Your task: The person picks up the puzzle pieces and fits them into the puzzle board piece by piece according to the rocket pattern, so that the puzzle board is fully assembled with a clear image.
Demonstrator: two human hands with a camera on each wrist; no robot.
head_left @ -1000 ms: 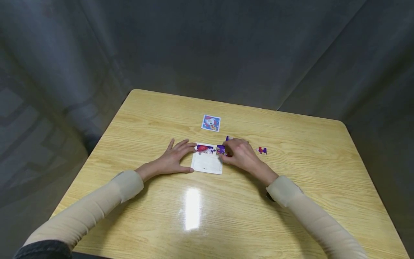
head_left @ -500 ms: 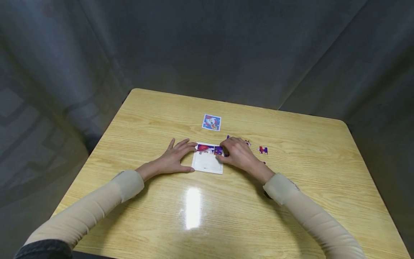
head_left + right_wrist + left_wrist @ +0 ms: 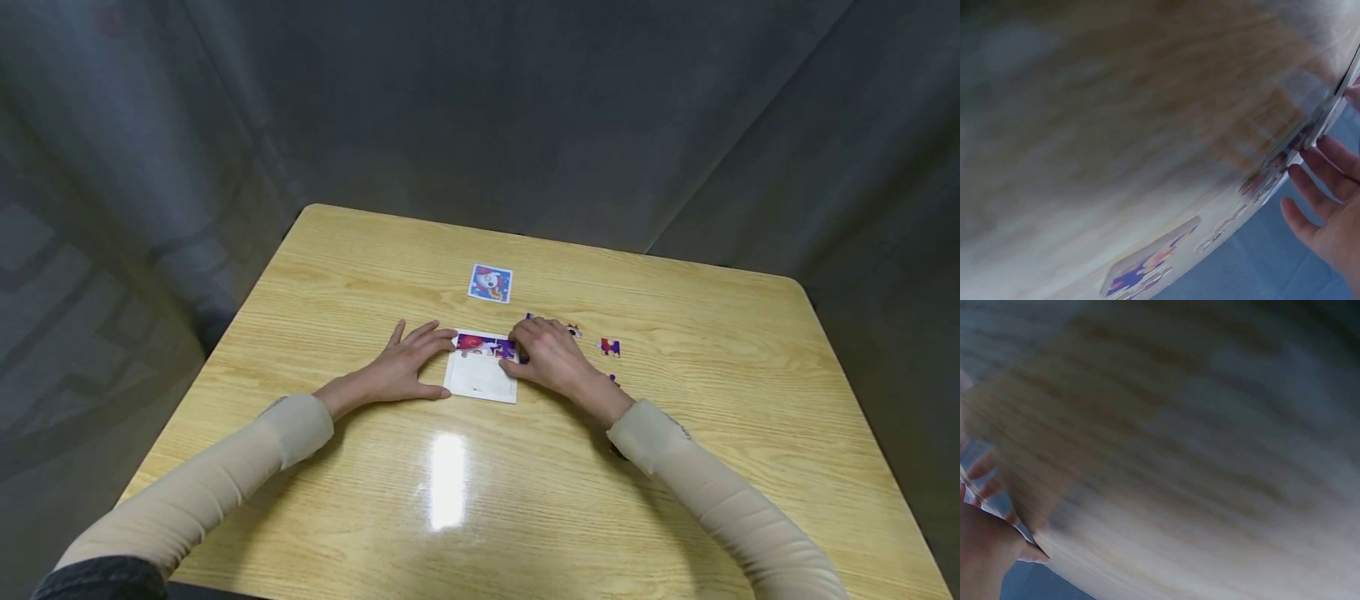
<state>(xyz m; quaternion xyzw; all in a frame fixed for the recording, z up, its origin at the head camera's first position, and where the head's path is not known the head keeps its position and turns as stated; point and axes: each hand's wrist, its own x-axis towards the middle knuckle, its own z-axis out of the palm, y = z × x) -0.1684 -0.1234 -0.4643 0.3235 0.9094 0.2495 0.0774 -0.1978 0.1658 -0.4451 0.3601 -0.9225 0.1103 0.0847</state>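
A white puzzle board (image 3: 480, 379) lies flat near the middle of the table. Along its top row sit joined jigsaw pieces (image 3: 472, 342) with a red and purple picture. My left hand (image 3: 401, 367) spreads its fingers against the board's left edge, thumb near the lower left corner. At the upper right corner, the thumb and fingers of my right hand (image 3: 551, 354) pinch a purple puzzle piece (image 3: 505, 348), which sits in line with the row. The right fingers hide part of that corner. In the right wrist view the fingers (image 3: 1302, 181) reach low to the board.
Loose puzzle pieces lie right of the board: a red and purple one (image 3: 610, 347), one with orange (image 3: 573, 330), and others partly behind the right hand. A square picture card (image 3: 491, 283) lies beyond the board. Grey curtains (image 3: 480, 125) hang behind the wooden table (image 3: 360, 275).
My right hand has moved slightly left with the purple piece, closing the gap to the row. My left hand has stayed in place.
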